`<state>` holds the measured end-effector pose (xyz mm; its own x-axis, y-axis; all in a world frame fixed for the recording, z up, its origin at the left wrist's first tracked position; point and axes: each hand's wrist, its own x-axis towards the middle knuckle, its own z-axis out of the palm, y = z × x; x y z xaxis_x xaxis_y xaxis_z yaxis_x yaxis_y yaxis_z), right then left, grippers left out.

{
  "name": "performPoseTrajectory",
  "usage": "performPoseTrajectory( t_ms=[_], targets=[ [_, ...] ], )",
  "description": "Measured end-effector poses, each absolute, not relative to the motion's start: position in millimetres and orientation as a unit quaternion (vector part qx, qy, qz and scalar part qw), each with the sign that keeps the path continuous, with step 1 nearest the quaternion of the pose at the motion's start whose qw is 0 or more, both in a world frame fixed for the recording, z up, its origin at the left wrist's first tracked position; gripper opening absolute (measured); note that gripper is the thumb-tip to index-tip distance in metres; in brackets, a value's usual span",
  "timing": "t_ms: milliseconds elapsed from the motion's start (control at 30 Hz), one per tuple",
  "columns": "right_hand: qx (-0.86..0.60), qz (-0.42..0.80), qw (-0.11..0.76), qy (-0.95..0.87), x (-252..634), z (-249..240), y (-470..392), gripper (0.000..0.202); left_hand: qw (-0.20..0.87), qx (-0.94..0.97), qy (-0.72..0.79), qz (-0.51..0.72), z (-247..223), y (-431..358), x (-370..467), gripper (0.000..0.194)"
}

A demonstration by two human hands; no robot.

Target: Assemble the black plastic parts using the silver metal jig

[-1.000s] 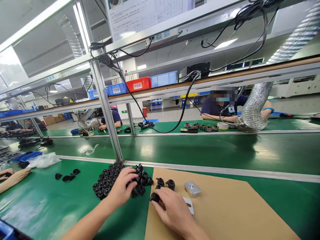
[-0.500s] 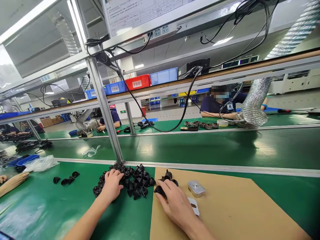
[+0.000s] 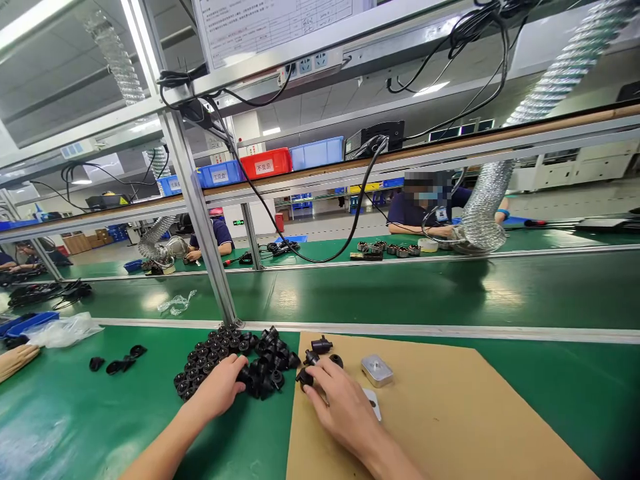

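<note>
My left hand (image 3: 220,388) reaches to the near side of a heap of small black plastic parts (image 3: 270,357). Its thumb and fingers close around a black part at the heap's edge, mostly hidden by the hand. On the brown cardboard sheet, my right hand (image 3: 345,407) pinches a black plastic part (image 3: 304,379) between thumb and fingers. A few more black parts lie just beyond it, one a stubby cylinder (image 3: 321,345). Right of these sits a silver metal block (image 3: 377,370). A flat light plate with a slot (image 3: 373,404) is partly covered by my right hand.
The cardboard sheet (image 3: 435,427) covers the right of the green bench. Several loose black parts (image 3: 120,363) and a plastic bag (image 3: 67,330) lie left, near another person's hand (image 3: 17,360). A metal post (image 3: 200,213) rises behind the heap. Co-workers sit across the bench.
The view has shifted slightly right. My left hand has drawn back from over the heap to its near right side. My right hand stays by the black parts, uncovering more of them.
</note>
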<state>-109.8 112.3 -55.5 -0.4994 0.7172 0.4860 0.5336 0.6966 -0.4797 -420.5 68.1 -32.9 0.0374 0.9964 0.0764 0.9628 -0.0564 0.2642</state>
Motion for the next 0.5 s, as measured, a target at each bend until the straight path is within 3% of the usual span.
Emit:
performPoseTrajectory(
  t_ms=[133, 267, 367, 500],
  targets=[
    [-0.32, 0.177, 0.326, -0.872, -117.6, -55.5, 96.3, 0.018, 0.064, 0.707, 0.687, 0.154, -27.1, 67.8, -415.6, 0.033],
    [-0.269, 0.124, 0.302, -0.906, -128.7, -58.3, 83.7, 0.045, 0.054, 0.714, 0.666, 0.209, -20.1, 58.4, -400.3, 0.032],
    [-0.219, 0.06, 0.29, -0.93, -132.3, -56.5, 81.5, 0.058, 0.185, 0.724, 0.613, 0.255, -23.7, 44.0, -379.7, 0.032],
    [-0.164, 0.011, 0.26, -0.952, -128.1, -50.7, 83.2, 0.017, 0.371, 0.709, 0.53, 0.279, -38.9, 32.3, -353.7, 0.033]
  ],
)
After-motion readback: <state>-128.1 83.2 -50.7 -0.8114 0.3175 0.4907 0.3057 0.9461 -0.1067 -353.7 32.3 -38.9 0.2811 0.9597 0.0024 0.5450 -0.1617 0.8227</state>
